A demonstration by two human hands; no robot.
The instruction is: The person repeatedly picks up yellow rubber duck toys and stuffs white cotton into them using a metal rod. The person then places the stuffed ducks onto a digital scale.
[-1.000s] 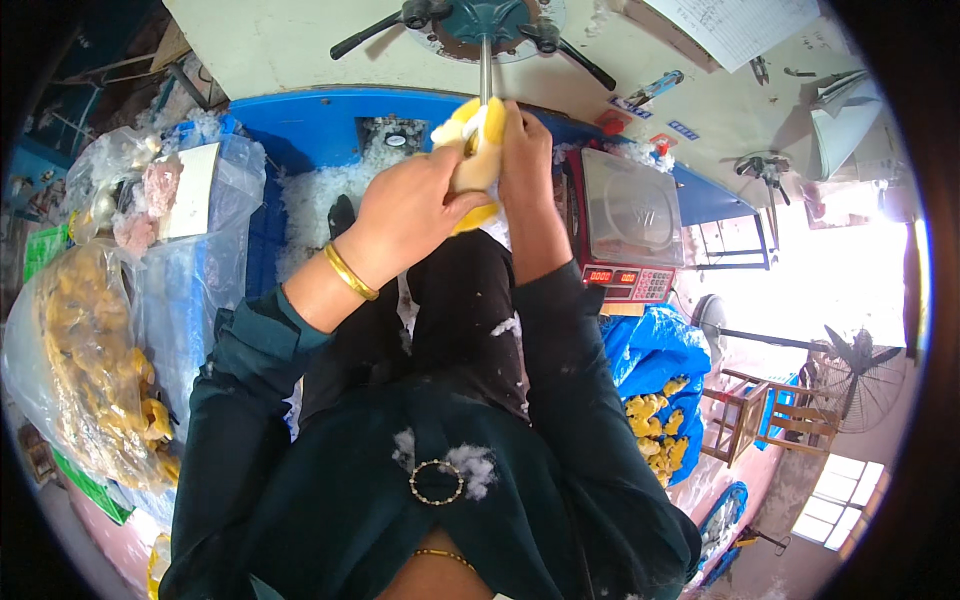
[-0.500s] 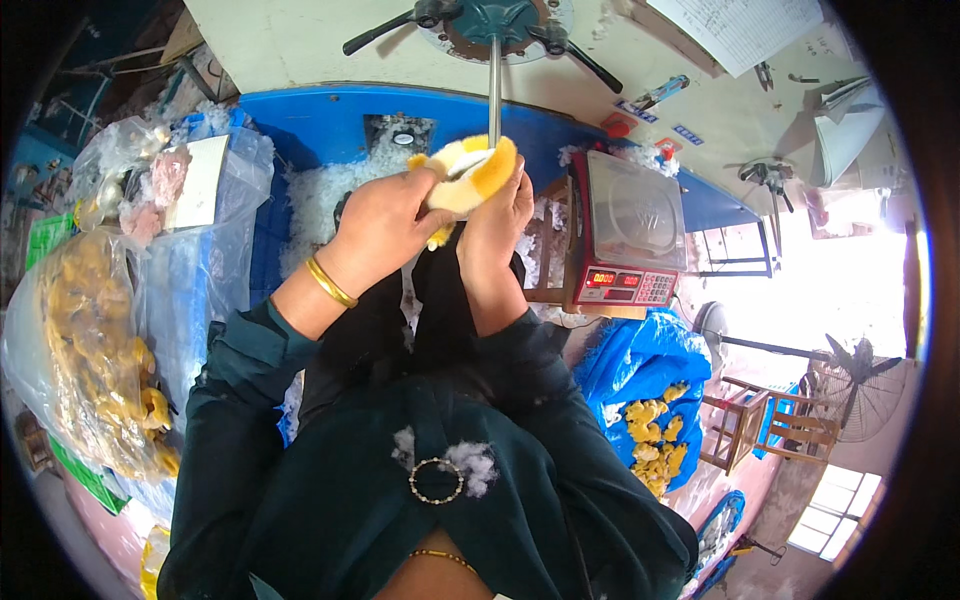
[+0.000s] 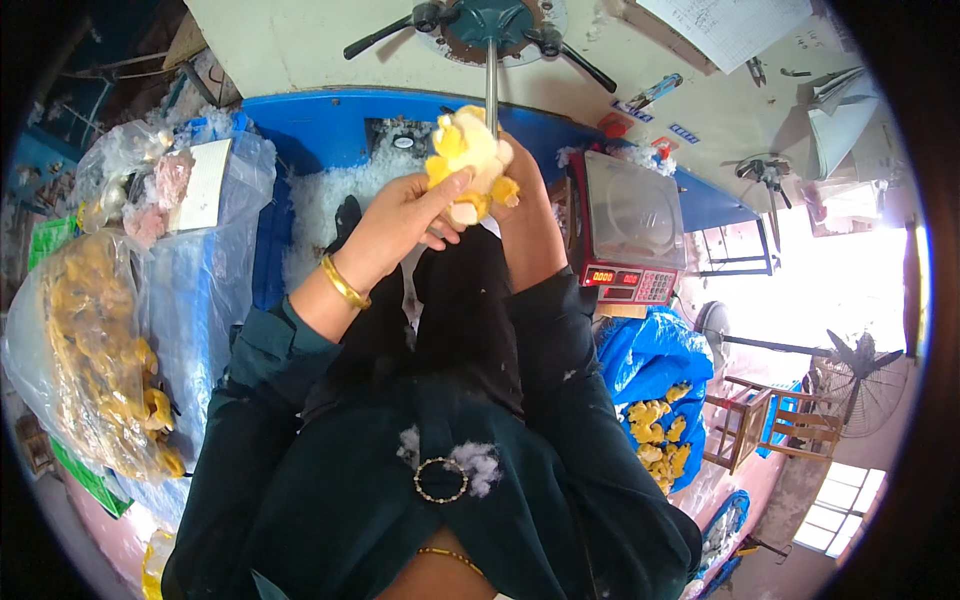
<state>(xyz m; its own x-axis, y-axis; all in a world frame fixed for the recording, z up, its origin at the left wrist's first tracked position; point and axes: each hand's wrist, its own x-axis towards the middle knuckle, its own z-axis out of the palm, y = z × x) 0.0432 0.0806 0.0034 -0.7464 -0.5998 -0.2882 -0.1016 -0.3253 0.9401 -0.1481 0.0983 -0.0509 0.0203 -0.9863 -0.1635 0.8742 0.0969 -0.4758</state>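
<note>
A small yellow-and-white plush toy (image 3: 468,160) is held up in front of me against a thin metal tube (image 3: 491,90) that comes down from a green machine head (image 3: 490,22). My left hand (image 3: 405,222), with a gold bangle on the wrist, grips the toy from the left and below. From the right, my right hand (image 3: 522,200) clasps the same toy, its fingers mostly hidden behind it. White stuffing fibre (image 3: 330,195) lies in the blue bin (image 3: 300,115) beneath the tube.
A digital scale (image 3: 625,230) stands to the right. Clear plastic bags of yellow toys (image 3: 95,340) pile up on the left. A blue bag with more yellow toys (image 3: 655,420) lies lower right. Wooden stools (image 3: 775,430) and a floor fan (image 3: 860,370) stand beyond.
The toy has turned and puffed out, from a flat yellow shape to a lumpy white-and-yellow one. Both hands shifted slightly lower and regripped it at the tube.
</note>
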